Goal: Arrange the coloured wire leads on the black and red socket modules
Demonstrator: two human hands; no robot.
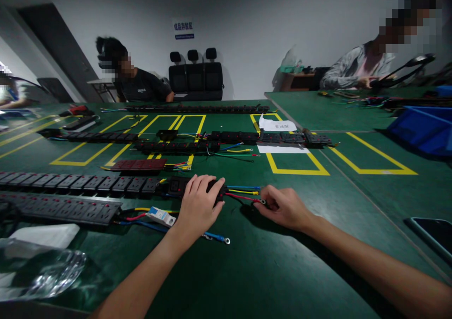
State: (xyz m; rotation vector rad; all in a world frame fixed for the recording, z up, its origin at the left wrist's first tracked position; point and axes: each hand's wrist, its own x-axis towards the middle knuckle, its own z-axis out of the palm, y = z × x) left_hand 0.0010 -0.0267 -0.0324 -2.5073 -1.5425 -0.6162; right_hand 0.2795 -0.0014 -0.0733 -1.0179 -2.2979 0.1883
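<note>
My left hand (201,201) lies over the right end of a long black socket strip (123,184), its fingers and thumb gripping the end block. From that end come blue, yellow and red wires. My right hand (282,206) is closed in a pinch at the wire tips, with the ring terminal of the red wire (243,196) at its fingertips. The tip of the blue wire (240,187) is partly behind the fingers. Nearer me lies a second socket strip (70,208), with a white breaker (161,216) and a blue lead ending in a ring terminal (227,241).
Further strips, including a dark red socket strip (139,165), lie across the green table (282,281). A blue bin (423,128) and a phone (432,234) are at right. Clear plastic (45,269) lies front left. Other people sit beyond and at left.
</note>
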